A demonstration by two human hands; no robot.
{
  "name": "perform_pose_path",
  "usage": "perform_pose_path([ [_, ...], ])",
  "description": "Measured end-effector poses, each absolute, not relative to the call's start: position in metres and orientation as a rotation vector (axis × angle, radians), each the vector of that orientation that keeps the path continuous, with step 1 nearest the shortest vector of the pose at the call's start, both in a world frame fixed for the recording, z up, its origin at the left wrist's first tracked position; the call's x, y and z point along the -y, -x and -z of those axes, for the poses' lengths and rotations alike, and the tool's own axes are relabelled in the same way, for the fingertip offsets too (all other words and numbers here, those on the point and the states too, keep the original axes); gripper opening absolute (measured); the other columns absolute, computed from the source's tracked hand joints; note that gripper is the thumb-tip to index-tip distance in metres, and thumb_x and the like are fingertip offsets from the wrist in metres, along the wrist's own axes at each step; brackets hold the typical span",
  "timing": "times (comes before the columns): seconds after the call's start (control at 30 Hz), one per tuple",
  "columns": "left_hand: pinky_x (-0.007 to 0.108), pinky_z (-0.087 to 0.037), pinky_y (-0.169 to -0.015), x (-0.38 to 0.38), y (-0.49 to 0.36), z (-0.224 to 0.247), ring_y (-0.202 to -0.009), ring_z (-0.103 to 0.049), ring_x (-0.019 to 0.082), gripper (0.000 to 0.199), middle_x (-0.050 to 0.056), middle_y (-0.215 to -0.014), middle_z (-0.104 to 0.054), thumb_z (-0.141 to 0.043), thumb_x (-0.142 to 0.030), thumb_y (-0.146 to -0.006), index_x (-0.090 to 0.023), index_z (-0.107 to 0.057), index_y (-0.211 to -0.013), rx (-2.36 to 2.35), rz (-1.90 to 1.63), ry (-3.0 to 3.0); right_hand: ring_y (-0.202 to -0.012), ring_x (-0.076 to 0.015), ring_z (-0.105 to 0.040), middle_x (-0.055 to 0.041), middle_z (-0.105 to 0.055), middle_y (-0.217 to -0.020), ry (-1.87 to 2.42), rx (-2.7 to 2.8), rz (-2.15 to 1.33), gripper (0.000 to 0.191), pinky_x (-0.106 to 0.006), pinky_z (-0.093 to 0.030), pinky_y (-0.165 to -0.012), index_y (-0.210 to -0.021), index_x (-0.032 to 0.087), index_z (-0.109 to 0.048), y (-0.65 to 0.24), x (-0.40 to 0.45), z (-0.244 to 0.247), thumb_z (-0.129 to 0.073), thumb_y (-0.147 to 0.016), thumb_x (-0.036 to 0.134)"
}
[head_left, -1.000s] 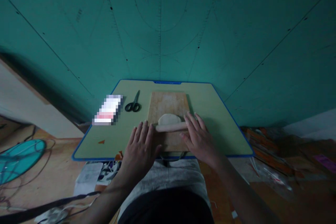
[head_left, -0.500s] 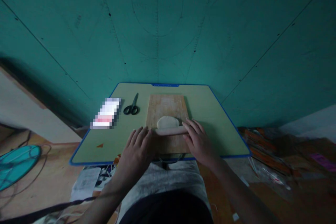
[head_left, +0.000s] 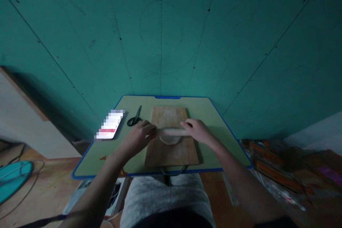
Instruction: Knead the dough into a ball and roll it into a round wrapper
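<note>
A pale rolling pin (head_left: 173, 132) lies crosswise over a flat, rounded piece of dough (head_left: 170, 139), covering its far edge. My left hand (head_left: 143, 132) is closed around the pin's left end. At the other end my right hand (head_left: 197, 129) grips it, fingers curled over. Beneath the dough is a wooden cutting board (head_left: 171, 158), with a cord-like handle hanging at its near edge. Scissors (head_left: 134, 119) with dark handles rest just beyond my left hand, their blades pointing away.
The board stands on a small pale-green table (head_left: 221, 146) with a blue rim, against a green wall (head_left: 171, 42). A phone (head_left: 109, 125) with a lit, blurred screen lies at the left edge. Folded cardboard (head_left: 278, 164) and plastic are on the floor at right.
The rolling pin has moved away from me, from the dough's near edge to its far edge. My fingers, flatter before, now curl around the pin's ends. The view has tilted up slightly.
</note>
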State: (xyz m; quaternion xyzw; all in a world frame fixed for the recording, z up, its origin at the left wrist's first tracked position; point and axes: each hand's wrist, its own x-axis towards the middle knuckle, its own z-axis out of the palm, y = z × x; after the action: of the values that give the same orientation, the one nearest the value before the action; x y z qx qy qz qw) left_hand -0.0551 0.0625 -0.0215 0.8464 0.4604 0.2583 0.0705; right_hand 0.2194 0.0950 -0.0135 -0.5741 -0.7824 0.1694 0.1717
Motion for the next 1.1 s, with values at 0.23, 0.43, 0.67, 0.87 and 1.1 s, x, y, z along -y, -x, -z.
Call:
perform_pose_path([
  [0.23, 0.027, -0.053, -0.066, -0.104, 0.044, 0.025, -0.072, -0.067, 0.017, 0.026, 0.007, -0.090, -0.069, -0.055, -0.040, -0.094, -0.017, -0.069, -0.097, -1.534, -0.538, -2.396, -0.055, -0.0124, -0.047, -0.0013, -0.063, -0.064, 1.825, 2.228, -0.413, 0.034, -0.027, -0.024, -0.053, -0.064, 0.019, -0.059, -0.202, -0.118, 0.024, -0.050, -0.095, 0.027],
  [0.43, 0.040, -0.054, -0.076, -0.115, 0.031, 0.036, -0.089, -0.066, 0.026, 0.025, 0.014, -0.102, -0.069, -0.046, -0.020, -0.095, -0.019, -0.065, -0.110, -1.752, -0.378, -2.660, -0.078, -0.0176, -0.059, -0.0061, -0.069, -0.088, 1.826, 2.263, -0.302, 0.022, -0.027, -0.036, -0.067, -0.086, 0.021, -0.065, -0.203, -0.108, 0.031, -0.045, -0.095, 0.021],
  [0.67, 0.046, -0.052, -0.084, -0.102, 0.037, 0.055, -0.104, -0.062, 0.031, 0.029, 0.017, -0.116, -0.067, -0.040, -0.018, -0.094, -0.019, -0.069, -0.097, -1.797, -0.374, -2.787, -0.107, -0.0263, -0.055, -0.0121, -0.064, -0.110, 1.694, 2.350, 0.062, 0.022, -0.039, -0.041, -0.095, -0.103, 0.020, -0.065, -0.200, -0.110, 0.029, -0.049, -0.088, 0.020],
  [0.87, 0.053, -0.046, -0.099, -0.094, 0.026, 0.048, -0.124, -0.055, 0.037, 0.041, 0.023, -0.124, -0.065, -0.041, -0.025, -0.093, -0.008, -0.063, -0.123, -2.003, -0.685, -2.693, -0.127, -0.0249, -0.051, -0.0136, -0.059, -0.134, 1.667, 2.347, -0.119, 0.040, -0.039, -0.039, -0.106, -0.125, 0.016, -0.062, -0.212, -0.111, 0.054, -0.042, -0.091, 0.020],
  [1.1, 0.049, -0.046, -0.105, -0.074, 0.032, 0.065, -0.122, -0.059, 0.032, 0.046, 0.019, -0.121, -0.069, -0.033, -0.037, -0.101, -0.011, -0.067, -0.118, -1.975, -0.734, -2.613, -0.140, -0.0322, -0.040, -0.0186, -0.043, -0.153, 1.634, 2.356, 0.030, 0.054, -0.046, -0.028, -0.115, -0.141, 0.010, -0.053, -0.201, -0.108, 0.034, -0.047, -0.090, 0.026],
])
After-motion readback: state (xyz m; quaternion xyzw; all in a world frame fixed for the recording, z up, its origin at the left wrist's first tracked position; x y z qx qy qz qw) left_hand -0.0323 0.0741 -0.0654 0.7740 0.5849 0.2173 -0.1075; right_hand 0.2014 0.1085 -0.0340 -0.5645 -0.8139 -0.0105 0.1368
